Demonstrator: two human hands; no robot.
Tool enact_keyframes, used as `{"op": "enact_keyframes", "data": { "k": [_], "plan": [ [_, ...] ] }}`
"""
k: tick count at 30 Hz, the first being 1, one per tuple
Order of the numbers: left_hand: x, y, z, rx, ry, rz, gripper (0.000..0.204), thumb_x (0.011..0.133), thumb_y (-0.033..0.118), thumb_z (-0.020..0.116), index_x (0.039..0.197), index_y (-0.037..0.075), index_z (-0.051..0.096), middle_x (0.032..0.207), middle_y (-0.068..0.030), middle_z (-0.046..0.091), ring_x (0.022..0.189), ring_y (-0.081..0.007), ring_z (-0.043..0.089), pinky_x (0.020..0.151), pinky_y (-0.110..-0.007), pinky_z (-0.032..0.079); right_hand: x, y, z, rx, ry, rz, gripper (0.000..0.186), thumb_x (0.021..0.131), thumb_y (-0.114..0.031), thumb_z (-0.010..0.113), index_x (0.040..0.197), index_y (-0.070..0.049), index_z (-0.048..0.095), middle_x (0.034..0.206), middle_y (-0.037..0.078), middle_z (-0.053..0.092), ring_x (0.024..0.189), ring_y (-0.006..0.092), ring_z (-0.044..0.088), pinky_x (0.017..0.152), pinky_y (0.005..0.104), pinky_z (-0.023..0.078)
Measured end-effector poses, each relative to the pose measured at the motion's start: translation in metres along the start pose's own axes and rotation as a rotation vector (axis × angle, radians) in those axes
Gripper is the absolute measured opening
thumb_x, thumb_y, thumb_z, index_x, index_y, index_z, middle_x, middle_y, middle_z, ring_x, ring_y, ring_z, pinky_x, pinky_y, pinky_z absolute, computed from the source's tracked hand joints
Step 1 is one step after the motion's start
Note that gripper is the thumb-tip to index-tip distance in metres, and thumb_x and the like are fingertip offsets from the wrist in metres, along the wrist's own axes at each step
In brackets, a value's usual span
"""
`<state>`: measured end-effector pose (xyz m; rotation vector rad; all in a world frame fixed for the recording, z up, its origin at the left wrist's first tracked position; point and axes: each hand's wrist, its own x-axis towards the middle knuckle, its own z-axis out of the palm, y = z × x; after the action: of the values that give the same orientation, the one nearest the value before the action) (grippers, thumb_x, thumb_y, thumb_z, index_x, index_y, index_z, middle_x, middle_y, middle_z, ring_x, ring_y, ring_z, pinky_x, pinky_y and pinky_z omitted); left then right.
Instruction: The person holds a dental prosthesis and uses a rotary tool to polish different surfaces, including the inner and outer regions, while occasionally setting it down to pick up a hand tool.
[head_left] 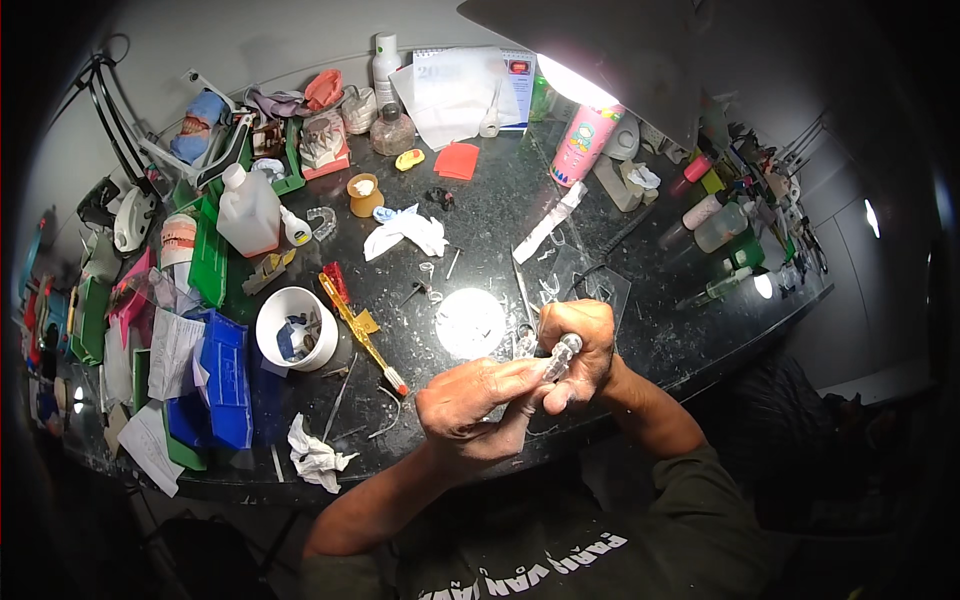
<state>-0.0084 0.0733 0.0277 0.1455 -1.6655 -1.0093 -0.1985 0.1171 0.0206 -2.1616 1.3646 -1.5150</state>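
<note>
My left hand (475, 405) and my right hand (585, 340) meet near the front of the dark worktop, both closed around a small clear-and-silvery object (563, 350); its exact shape is partly hidden by my fingers. The left fingers press on it from the left, while the right hand curls around it from the right. Behind my hands lie thin metal tools (522, 295), small clear plastic pieces (550, 288) and a rolled white paper strip (548, 222). A bright round light patch (470, 320) with white debris is just to the left.
A white tub (296, 360), a red-and-yellow brush (350, 320), blue bins (225, 380), a jug (245, 205) and crumpled tissue (315, 450) sit at left. A pink cylinder (582, 150) stands at back under a lamp (610, 60). Bottles (720, 225) crowd the right.
</note>
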Motion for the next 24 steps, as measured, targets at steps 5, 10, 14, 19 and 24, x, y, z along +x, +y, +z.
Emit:
{"op": "enact_keyframes", "data": {
  "k": [5,10,14,19,24],
  "plan": [
    [0.0019,-0.0001,-0.0001,0.005,0.004,0.020,0.028,0.070,-0.011,0.076,0.096,-0.001,0.071,0.088,-0.0164,0.074,0.076,-0.0247,0.074,0.062,-0.030,0.055,-0.0002,0.0010,0.0032,0.010,0.014,0.000,0.079,0.064,-0.081,0.070,0.061,-0.008,0.040,0.053,0.001,0.042,0.042,0.0156,0.043,0.040,0.0298,0.033],
    [0.0026,0.0004,0.0001,0.001,0.009,0.010,0.027,0.071,-0.010,0.077,0.096,-0.001,0.072,0.088,-0.0161,0.075,0.075,-0.0243,0.074,0.061,-0.029,0.055,-0.0010,0.0011,0.0014,0.028,-0.018,-0.007,0.075,0.065,-0.076,0.075,0.064,-0.006,0.047,0.052,0.004,0.040,0.041,0.0193,0.044,0.041,0.0325,0.034],
    [0.0017,0.0003,0.0001,0.021,0.007,0.007,0.026,0.072,-0.010,0.077,0.095,-0.001,0.072,0.087,-0.0161,0.075,0.075,-0.0243,0.074,0.062,-0.029,0.055,0.0004,0.0010,0.0019,0.009,-0.029,-0.030,0.075,0.066,-0.077,0.073,0.063,-0.006,0.046,0.052,0.005,0.040,0.040,0.0194,0.044,0.040,0.0324,0.034],
    [0.0004,-0.0003,-0.0006,0.003,0.001,-0.003,0.025,0.073,-0.009,0.077,0.097,-0.003,0.071,0.087,-0.0171,0.074,0.076,-0.0242,0.074,0.062,-0.030,0.056,0.0014,-0.0007,0.0026,0.023,-0.046,-0.020,0.075,0.069,-0.077,0.070,0.063,-0.006,0.046,0.052,0.005,0.041,0.040,0.0194,0.045,0.041,0.0330,0.035],
    [-0.0053,-0.0021,0.0040,-0.113,0.071,-0.165,0.017,0.076,-0.007,0.077,0.090,-0.003,0.070,0.090,-0.0181,0.074,0.077,-0.0196,0.072,0.064,-0.029,0.056,-0.0003,0.0002,0.0045,0.061,0.016,0.017,0.069,0.076,-0.071,0.069,0.064,-0.007,0.045,0.053,0.003,0.040,0.041,0.0176,0.043,0.042,0.0319,0.033]
  ]
}}
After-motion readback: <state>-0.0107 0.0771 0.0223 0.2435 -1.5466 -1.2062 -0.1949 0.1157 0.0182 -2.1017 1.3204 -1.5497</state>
